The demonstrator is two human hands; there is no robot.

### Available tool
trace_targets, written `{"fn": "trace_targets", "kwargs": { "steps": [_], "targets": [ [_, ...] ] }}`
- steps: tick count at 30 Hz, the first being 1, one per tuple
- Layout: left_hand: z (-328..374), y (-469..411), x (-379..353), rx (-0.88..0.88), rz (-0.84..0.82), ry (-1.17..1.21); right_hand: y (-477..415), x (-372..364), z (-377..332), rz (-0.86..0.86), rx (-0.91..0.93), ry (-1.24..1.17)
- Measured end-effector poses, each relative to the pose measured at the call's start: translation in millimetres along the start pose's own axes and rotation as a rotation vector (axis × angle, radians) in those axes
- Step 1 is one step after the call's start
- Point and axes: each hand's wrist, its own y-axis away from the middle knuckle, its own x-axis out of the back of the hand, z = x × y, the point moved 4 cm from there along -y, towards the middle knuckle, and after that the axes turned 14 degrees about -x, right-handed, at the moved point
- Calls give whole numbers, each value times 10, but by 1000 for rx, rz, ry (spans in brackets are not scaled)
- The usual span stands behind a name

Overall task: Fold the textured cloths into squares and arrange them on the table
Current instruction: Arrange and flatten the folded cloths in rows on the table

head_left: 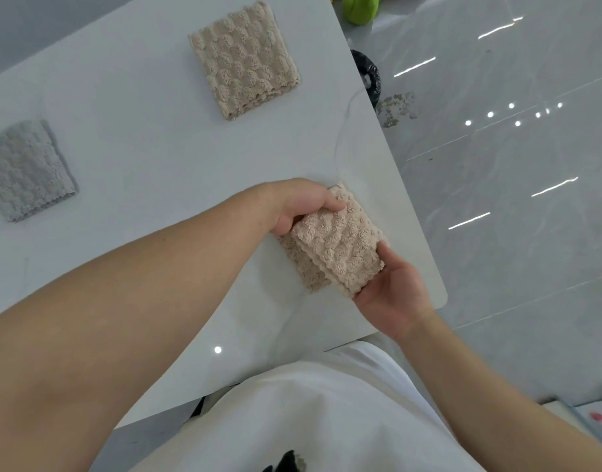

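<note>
Beige bumpy cloth (337, 240), half-folded, pinched at opposite edges by left hand (299, 206) and right hand (391, 294)

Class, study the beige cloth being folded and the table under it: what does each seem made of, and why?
The beige cloth: probably plush microfibre or terry, matte; its fuzzy raised bumps and wavy edge suggest that. The table: hard, smooth, white, perhaps stone or laminate; a light reflects as a bright dot on it.

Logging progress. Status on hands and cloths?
Grip: left hand and right hand on beige cloth, mid-fold. Done on table: beige square, grey square. Nothing blocking.
</note>
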Motion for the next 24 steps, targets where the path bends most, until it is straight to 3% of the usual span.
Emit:
{"fn": "trace_targets", "kwargs": {
  "steps": [5, 11, 21, 24],
  "targets": [
    [76, -48, 0, -126, 32, -94, -18, 16, 50, 40, -48, 91],
    [22, -90, 58, -144, 22, -175, -79, 32, 7, 81, 2, 3],
    [-59, -22, 208, -216, -31, -216, -132, 42, 131, -6, 48, 105],
    [-91, 26, 261, -194, -29, -212, -141, 13, 173, 58, 98, 184]
  ]
}}
